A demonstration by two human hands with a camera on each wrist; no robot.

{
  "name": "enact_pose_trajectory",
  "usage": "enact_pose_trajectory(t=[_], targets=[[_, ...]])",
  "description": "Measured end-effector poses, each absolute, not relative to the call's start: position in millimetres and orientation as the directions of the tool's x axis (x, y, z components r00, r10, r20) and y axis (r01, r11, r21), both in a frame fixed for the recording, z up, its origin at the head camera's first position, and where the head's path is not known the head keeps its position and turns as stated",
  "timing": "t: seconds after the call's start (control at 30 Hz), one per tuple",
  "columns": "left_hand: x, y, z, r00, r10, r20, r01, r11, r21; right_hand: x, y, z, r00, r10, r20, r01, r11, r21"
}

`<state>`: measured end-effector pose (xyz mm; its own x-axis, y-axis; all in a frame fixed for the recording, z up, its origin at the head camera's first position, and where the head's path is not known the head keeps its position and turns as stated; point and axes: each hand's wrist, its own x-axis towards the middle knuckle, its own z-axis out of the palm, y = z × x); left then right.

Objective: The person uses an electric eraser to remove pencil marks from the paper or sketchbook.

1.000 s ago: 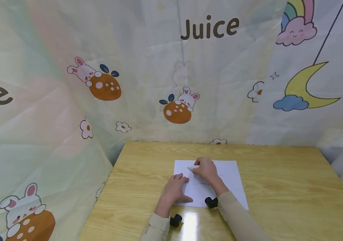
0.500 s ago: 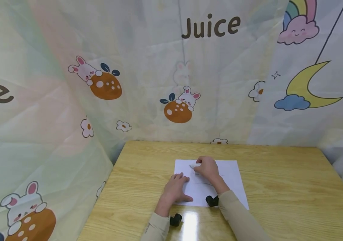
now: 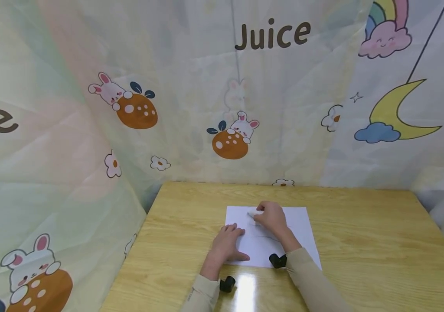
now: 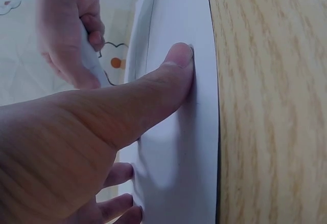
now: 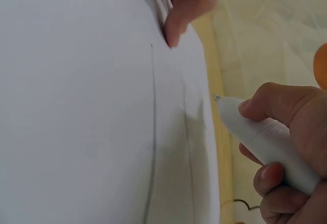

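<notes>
A white sheet of paper (image 3: 296, 216) lies on the wooden table. My left hand (image 3: 226, 244) rests with spread fingers on its left side; in the left wrist view the thumb (image 4: 158, 88) touches the sheet near its edge. My right hand (image 3: 273, 216) grips a thick white pen-shaped tool (image 5: 265, 137) over the upper part of the sheet. The tool's tapered end has a small greyish tip (image 5: 216, 97), pointing left in the head view. Two thin dark lines, one darker line (image 5: 155, 106) and one fainter line (image 5: 188, 142), run across the paper.
The wooden table (image 3: 370, 234) extends on both sides of the paper. Behind and to the left hangs a printed cloth (image 3: 183, 86) with rabbits and flowers. Black wrist cameras (image 3: 227, 284) sit by both cuffs, and a bright reflection shows near the front.
My right hand has shifted slightly right and away from me with the white tool, whose tip moved the same way. The left hand has stayed in place on the paper.
</notes>
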<state>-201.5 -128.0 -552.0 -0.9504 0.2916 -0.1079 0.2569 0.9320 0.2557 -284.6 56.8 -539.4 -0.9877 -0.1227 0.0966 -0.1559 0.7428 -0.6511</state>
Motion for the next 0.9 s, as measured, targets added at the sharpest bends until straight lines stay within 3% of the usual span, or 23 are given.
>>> enact_pose_trajectory(t=[0.5, 0.9], targets=[[-203.9, -127.4, -553.0, -0.947, 0.302, -0.104, 0.269, 0.929, 0.254, -260.1, 136.5, -527.8, -0.987, -0.132, 0.091, -0.159, 0.742, -0.652], [-201.5, -127.5, -548.9, -0.941, 0.319, -0.116, 0.281, 0.923, 0.261, -221.2, 188.0, -536.7, -0.991, -0.045, 0.122, -0.114, 0.751, -0.65]])
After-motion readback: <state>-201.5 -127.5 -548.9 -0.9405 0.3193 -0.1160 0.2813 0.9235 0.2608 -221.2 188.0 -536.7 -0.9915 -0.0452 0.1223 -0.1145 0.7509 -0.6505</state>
